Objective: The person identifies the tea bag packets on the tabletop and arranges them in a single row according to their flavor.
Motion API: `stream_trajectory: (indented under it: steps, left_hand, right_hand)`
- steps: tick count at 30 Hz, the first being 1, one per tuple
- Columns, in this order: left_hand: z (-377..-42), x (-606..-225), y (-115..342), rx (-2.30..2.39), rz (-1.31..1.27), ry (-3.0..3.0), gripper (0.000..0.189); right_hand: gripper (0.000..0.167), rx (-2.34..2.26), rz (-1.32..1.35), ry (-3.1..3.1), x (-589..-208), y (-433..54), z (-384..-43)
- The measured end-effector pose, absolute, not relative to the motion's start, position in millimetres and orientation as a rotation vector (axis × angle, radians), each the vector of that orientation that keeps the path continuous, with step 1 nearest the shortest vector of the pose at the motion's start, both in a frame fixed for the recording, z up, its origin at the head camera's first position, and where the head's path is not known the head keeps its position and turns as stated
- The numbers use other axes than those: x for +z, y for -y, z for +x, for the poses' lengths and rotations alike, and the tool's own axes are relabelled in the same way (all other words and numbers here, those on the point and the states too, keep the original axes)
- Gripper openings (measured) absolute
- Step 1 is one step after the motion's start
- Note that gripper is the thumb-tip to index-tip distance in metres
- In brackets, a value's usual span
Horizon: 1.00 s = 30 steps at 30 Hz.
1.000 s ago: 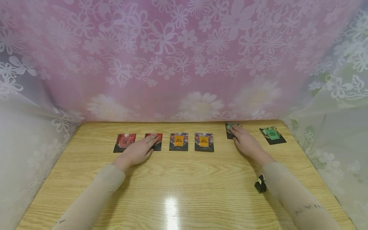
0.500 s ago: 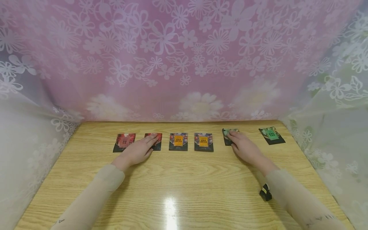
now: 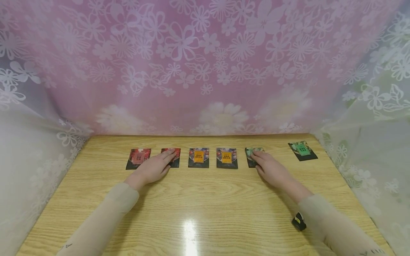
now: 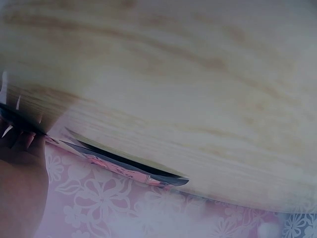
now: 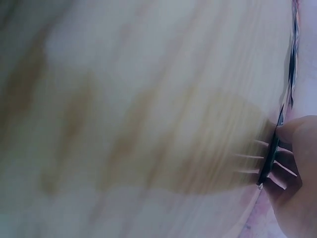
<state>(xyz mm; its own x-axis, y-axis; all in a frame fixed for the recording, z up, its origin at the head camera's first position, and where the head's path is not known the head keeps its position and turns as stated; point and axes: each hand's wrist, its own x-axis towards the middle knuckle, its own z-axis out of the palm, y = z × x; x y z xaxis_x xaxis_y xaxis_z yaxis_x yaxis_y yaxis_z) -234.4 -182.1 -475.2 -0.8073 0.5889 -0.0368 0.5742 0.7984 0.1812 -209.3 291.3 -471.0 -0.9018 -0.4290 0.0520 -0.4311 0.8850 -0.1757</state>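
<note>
Six-like row of flat packets lies along the far part of the table. My left hand (image 3: 152, 169) rests with straight fingers on a red-and-black packet (image 3: 177, 164), covering much of it; a matching red packet (image 3: 139, 158) is beside it on the left. My right hand (image 3: 272, 170) lies with extended fingers on a green-and-black packet (image 3: 248, 156), hiding its right part. In the right wrist view, this packet (image 5: 270, 156) shows as a dark edge beneath the fingers. Between the hands are two packets with orange labels, one left (image 3: 199, 157) and one right (image 3: 227, 158).
Another green packet (image 3: 303, 150) lies tilted at the far right. A floral curtain (image 3: 205, 71) hangs behind and beside the wooden table (image 3: 205, 199). A small black object (image 3: 299, 222) sits against the right sleeve.
The right hand has slid the green packet toward me and slightly left, into line with the other packets. My left hand has stayed on the red packet.
</note>
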Motion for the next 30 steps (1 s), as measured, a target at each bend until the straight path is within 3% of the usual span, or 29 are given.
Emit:
stream_trajectory:
  steps: [30]
  left_hand:
    - [-234.0,-475.9,181.8,0.255,0.938,-2.897,0.058]
  right_hand:
    - [0.05,0.198,0.643,3.038,-469.7,-280.5,-203.9]
